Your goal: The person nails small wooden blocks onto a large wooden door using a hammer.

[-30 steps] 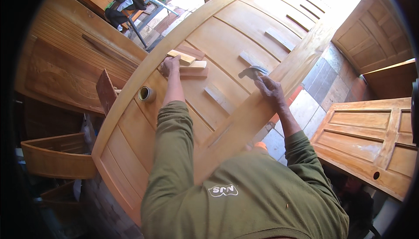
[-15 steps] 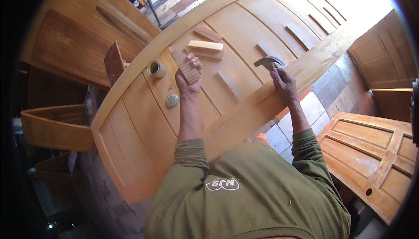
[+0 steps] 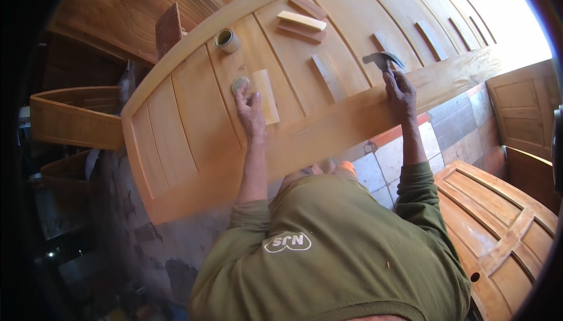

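Observation:
My left hand [image 3: 251, 111] has its fingers curled onto a round metal lid [image 3: 240, 85] on the pale wooden door panel [image 3: 185, 116]. Just right of those fingers a thin light wood block [image 3: 265, 96] lies flat. My right hand [image 3: 402, 95] grips a claw hammer [image 3: 381, 60] over the panel's near rail, its head raised at the top of the fist. An open cylindrical can [image 3: 227, 41] stands above my left hand. A small pile of wood blocks [image 3: 301, 20] lies farther back, and several grey and brown strips [image 3: 328, 77] are spaced along the panel.
A panelled door [image 3: 492, 227] lies at lower right, with another [image 3: 519, 104] behind it. At left are curved wooden pieces [image 3: 76, 121], boards [image 3: 117, 10] and an upright reddish board [image 3: 170, 31]. Tiled floor [image 3: 381, 165] shows below the panel.
My left hand took a block from the pile, then set it down and let go, moving onto the round lid. The view has shifted; the hammer stays in my right hand.

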Demonstrator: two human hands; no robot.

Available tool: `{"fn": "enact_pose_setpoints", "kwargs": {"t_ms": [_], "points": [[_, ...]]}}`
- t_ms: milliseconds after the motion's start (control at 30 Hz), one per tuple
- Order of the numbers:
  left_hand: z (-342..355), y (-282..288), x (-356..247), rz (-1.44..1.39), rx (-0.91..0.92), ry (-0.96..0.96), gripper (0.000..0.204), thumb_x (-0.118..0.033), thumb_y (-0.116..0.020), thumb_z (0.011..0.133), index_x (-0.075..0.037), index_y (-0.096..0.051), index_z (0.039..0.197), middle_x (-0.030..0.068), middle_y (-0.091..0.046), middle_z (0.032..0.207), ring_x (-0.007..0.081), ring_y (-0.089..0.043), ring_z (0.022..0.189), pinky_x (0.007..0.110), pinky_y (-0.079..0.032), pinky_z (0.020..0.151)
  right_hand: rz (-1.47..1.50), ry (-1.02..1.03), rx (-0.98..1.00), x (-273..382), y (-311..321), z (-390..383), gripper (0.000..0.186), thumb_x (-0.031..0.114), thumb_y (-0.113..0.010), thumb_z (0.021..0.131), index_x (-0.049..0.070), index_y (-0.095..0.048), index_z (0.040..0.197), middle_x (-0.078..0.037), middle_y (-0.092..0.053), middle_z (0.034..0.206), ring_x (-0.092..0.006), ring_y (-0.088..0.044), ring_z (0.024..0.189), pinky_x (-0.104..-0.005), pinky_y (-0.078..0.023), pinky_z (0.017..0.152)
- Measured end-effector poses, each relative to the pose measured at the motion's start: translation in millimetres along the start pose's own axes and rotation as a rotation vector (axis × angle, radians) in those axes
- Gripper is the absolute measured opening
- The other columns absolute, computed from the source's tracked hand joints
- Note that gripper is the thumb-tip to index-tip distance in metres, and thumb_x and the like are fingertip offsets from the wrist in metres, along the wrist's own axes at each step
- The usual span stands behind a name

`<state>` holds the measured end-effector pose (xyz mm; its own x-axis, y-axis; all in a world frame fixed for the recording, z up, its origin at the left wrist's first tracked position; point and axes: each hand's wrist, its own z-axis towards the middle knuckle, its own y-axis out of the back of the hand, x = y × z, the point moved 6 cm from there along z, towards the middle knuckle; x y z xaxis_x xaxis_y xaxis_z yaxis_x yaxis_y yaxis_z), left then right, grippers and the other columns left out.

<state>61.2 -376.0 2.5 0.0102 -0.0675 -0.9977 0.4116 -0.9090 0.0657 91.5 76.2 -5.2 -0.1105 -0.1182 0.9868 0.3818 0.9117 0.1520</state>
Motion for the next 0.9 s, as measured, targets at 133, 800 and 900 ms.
{"fn": "enact_pose_setpoints", "kwargs": {"t_ms": [133, 800, 900], "points": [[-20.1, 15.6, -13.8, 0.596, 0.001, -0.035, 0.039, -0.010, -0.072, 0.099, -0.010, -0.063, 0.137, 0.0097, -0.067, 0.100, 0.0249, -0.066, 0.089, 0.038, -0.056, 0.083, -0.003, 0.010, -0.003, -2.0, 4.5, -1.1, 0.033, 0.029, -0.074, 0.104, 0.001, -0.077, 0.120, 0.008, -0.054, 0.075, -0.0020, -0.046, 0.067, -0.0233, -0.037, 0.058], [97.5, 42.0, 26.3, 0.766, 0.285, -0.702, 0.037, -0.011, -0.060, 0.104, -0.009, -0.069, 0.140, 0.0111, -0.064, 0.149, 0.0398, -0.051, 0.145, 0.050, -0.038, 0.125, -1.011, 0.642, -0.404, 38.2, -18.7, -29.8, 0.036, 0.032, -0.086, 0.087, 0.026, -0.079, 0.122, -0.004, -0.073, 0.090, -0.0267, -0.073, 0.083, -0.0422, -0.058, 0.075], [93.0, 44.3, 11.9, 0.936, 0.152, -0.692, 0.033, -0.007, -0.060, 0.099, -0.009, -0.073, 0.129, 0.0110, -0.064, 0.150, 0.0392, -0.052, 0.144, 0.052, -0.039, 0.123, -1.063, 0.655, -0.411, 40.4, -20.5, -30.8, 0.036, 0.032, -0.085, 0.087, 0.025, -0.079, 0.121, -0.004, -0.072, 0.089, -0.0271, -0.073, 0.082, -0.0427, -0.058, 0.075]]}}
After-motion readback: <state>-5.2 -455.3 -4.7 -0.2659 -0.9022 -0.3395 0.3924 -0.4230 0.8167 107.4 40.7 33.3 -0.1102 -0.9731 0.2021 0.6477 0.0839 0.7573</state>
